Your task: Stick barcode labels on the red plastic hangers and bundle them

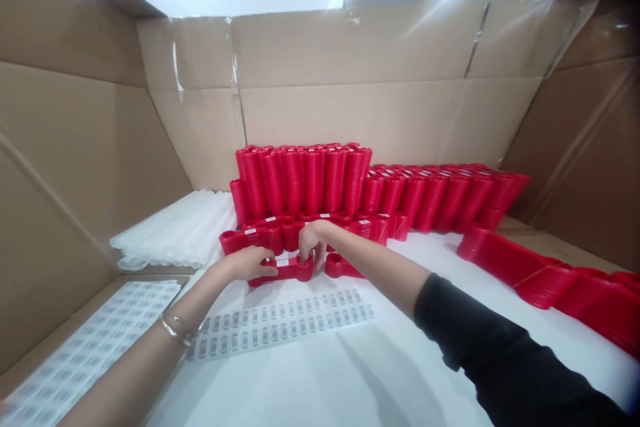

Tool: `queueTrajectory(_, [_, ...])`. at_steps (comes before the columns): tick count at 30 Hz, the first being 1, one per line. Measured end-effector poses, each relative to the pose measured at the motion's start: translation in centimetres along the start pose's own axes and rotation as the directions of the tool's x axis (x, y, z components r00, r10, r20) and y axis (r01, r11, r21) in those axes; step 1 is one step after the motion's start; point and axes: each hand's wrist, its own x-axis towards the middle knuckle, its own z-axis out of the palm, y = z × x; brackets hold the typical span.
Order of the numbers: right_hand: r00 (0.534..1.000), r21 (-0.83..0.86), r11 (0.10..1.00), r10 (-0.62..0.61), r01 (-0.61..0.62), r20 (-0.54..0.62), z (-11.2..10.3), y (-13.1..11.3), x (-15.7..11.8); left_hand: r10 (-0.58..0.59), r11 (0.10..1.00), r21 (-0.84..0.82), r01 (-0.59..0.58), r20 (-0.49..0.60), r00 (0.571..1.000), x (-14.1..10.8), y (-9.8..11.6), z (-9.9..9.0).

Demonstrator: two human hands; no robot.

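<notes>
A short red stack with a small white label on top lies on the white surface in front of the other red pieces. My left hand is closed on its left end, thumb and fingers round it. At its right end is my right hand, fingers bent down onto the round end and gripping it. Just right of that hand sits another red piece, partly behind my forearm. A sheet of printed labels lies flat nearer to me.
Tall red stacks stand against the cardboard wall, with more red stacks to their right. Banded red bundles lie far right. White foam sleeves and another label sheet are at the left.
</notes>
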Motion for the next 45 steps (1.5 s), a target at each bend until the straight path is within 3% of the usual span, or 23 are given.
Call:
queueTrajectory(5, [0.998, -0.012, 1.000, 0.014, -0.013, 0.068, -0.6, 0.2, -0.1, 0.050, 0.998, -0.037, -0.049, 0.019, 0.999, 0.4, -0.4, 0.2])
queueTrajectory(10, [0.999, -0.006, 0.999, -0.035, 0.035, 0.037, -0.9, 0.8, -0.8, 0.079, 0.996, -0.050, -0.077, 0.034, 0.996, 0.5, -0.5, 0.1])
queueTrajectory(19, [0.970, -0.018, 0.989, -0.150, 0.149, -0.190, 1.8, 1.4, -3.0, 0.046, 0.999, -0.029, -0.046, 0.024, 0.999, 0.4, -0.1, 0.2])
queueTrajectory(23, [0.904, -0.016, 0.970, -0.232, 0.242, -0.360, 2.0, 2.1, -5.0, 0.037, 0.999, -0.005, -0.038, -0.063, 0.997, -0.7, 0.4, -0.7])
queueTrajectory(26, [0.789, -0.043, 0.951, -0.278, 0.306, -0.548, 1.3, 5.0, -7.9, 0.064, 0.998, -0.001, -0.065, -0.211, 0.975, -2.3, 2.6, -1.3])
queueTrajectory(27, [0.752, -0.046, 0.951, -0.270, 0.305, -0.601, 1.2, 6.5, -8.8, 0.115, 0.992, -0.019, -0.122, -0.215, 0.970, -2.8, 3.8, -1.3])
queueTrajectory(29, [0.716, -0.030, 0.962, -0.223, 0.272, -0.662, 1.4, 10.0, -10.3, 0.217, 0.969, -0.072, -0.235, -0.192, 0.957, -3.3, 6.3, -0.7])
queueTrajectory(31, [0.708, 0.035, 0.979, -0.121, 0.202, -0.695, 2.2, 13.6, -11.1, 0.261, 0.957, -0.092, -0.274, -0.129, 0.957, -3.2, 8.6, 0.3])
queueTrajectory(34, [0.744, 0.177, 0.976, 0.024, 0.127, -0.667, 3.9, 17.3, -10.8, 0.315, 0.943, -0.075, -0.324, -0.115, 0.942, -1.5, 10.9, 1.5])
queueTrajectory(36, [0.783, 0.223, 0.969, 0.057, 0.106, -0.620, 4.6, 18.3, -10.1, 0.330, 0.939, -0.045, -0.341, -0.161, 0.930, 0.2, 11.4, 1.8])
queueTrajectory(39, [0.844, 0.220, 0.970, 0.030, 0.105, -0.536, 4.5, 18.2, -8.9, 0.288, 0.958, 0.032, -0.286, -0.167, 0.943, 3.3, 11.5, 1.5])
queueTrajectory(42, [0.915, 0.182, 0.979, -0.008, 0.089, -0.403, 3.4, 17.4, -7.7, 0.263, 0.963, 0.067, -0.259, -0.054, 0.963, 6.1, 11.7, 1.4])
queueTrajectory(45, [0.946, 0.102, 0.994, -0.002, 0.037, -0.325, 2.4, 16.7, -6.6, 0.267, 0.958, 0.092, -0.271, 0.051, 0.962, 7.8, 12.1, 1.8])
